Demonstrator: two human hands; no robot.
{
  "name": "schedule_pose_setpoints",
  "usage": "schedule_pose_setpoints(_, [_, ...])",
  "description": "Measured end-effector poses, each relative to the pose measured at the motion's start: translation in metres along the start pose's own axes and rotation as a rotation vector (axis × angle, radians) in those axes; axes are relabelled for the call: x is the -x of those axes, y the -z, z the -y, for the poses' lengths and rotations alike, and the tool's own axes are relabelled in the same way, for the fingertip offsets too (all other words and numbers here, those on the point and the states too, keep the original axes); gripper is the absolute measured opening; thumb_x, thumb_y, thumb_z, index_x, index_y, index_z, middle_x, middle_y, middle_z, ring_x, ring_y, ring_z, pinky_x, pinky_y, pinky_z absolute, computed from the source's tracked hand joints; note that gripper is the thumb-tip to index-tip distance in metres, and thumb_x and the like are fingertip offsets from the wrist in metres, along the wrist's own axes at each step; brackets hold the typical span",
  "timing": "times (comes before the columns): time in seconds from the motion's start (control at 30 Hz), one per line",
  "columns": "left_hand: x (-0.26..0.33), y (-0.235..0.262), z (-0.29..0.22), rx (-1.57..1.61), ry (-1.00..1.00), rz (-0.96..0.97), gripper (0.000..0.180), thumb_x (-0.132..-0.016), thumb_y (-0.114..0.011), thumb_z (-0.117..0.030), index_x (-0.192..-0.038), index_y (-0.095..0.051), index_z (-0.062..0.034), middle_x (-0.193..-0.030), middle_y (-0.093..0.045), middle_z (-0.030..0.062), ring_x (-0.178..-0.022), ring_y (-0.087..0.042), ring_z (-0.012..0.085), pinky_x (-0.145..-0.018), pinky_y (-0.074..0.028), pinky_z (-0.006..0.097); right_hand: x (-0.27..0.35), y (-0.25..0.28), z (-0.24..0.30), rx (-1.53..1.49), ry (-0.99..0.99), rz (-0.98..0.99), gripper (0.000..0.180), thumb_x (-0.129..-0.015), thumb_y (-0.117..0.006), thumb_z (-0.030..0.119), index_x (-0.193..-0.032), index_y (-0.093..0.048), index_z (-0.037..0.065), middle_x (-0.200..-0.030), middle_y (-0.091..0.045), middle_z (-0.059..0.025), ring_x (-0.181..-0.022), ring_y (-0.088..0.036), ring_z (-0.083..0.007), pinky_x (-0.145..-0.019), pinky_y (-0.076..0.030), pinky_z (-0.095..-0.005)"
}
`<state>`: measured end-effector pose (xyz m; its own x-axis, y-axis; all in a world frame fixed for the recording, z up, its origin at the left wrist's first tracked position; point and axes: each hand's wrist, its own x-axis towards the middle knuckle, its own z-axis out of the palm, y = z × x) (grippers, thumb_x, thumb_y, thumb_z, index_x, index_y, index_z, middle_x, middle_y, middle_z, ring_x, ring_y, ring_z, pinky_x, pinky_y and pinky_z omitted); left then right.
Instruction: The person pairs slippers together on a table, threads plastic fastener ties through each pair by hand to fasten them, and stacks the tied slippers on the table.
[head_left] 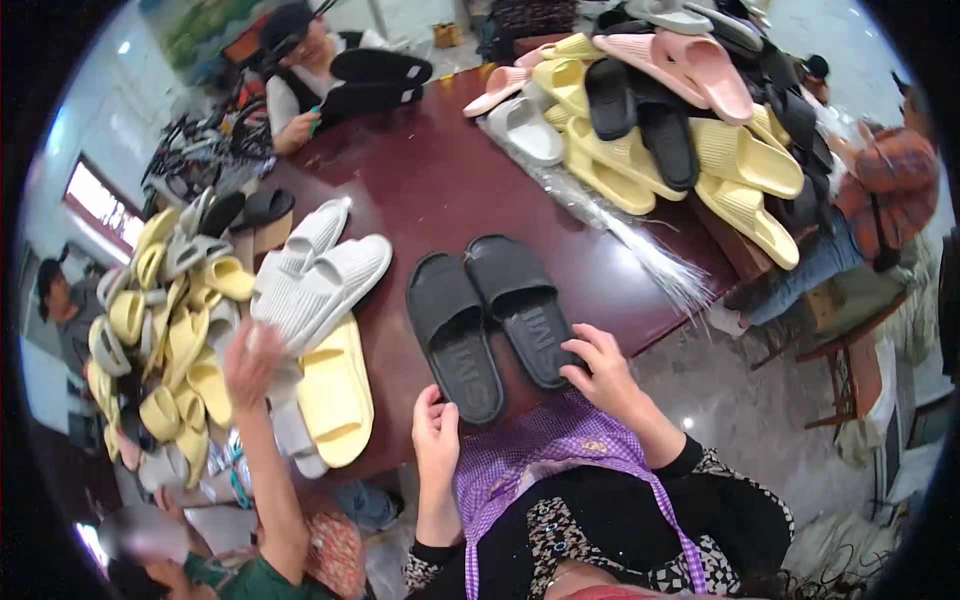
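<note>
A pair of black slide slippers lies side by side on the dark red table (440,180), toes pointing away from me. My left hand (436,432) rests at the heel of the left black slipper (452,335), fingers loosely curled against it. My right hand (600,368) lies on the heel end of the right black slipper (520,305), fingers spread over its edge. Neither slipper is lifted. I wear a purple checked apron (540,455) over dark patterned sleeves.
White slippers (320,275) and a yellow slipper (335,395) lie at the left, where another person's hand (252,360) reaches. A heap of yellow and grey slippers (165,330) sits far left. A pile of yellow, pink and black slippers (660,110) is stacked at the back right. People sit around the table.
</note>
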<state>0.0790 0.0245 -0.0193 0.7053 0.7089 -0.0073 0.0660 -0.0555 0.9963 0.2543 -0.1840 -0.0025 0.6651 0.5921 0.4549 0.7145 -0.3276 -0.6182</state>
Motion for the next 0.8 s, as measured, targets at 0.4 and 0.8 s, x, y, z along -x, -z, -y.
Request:
schedule_pose_setpoints(0.4, [-0.045, -0.019, 0.014, -0.070, -0.026, 0.107, 0.028, -0.090, -0.054, -0.006, -0.116, -0.051, 0.0032, -0.094, -0.056, 0.0054, -0.075, -0.054, 0.0091, -0.065, -0.046, 0.021, -0.079, -0.017, -0.009, 0.132, 0.133, 0.237, 0.028, -0.077, -0.067, 0.023, -0.092, -0.061, 0.000, -0.094, -0.060, -0.0173, -0.093, -0.057, -0.0352, -0.080, -0.046, -0.0417])
schedule_pose_setpoints(0.8, [-0.047, -0.021, 0.050, -0.209, -0.265, -0.071, 0.019, -0.091, -0.053, -0.006, -0.108, -0.055, 0.0022, -0.090, -0.059, 0.0067, -0.073, -0.058, 0.0124, -0.062, -0.048, 0.023, -0.151, -0.099, -0.011, 0.146, 0.016, 0.361, 0.037, -0.078, -0.063, 0.033, -0.078, -0.059, -0.003, -0.078, -0.061, -0.0205, -0.075, -0.061, -0.0372, -0.067, -0.049, -0.0456])
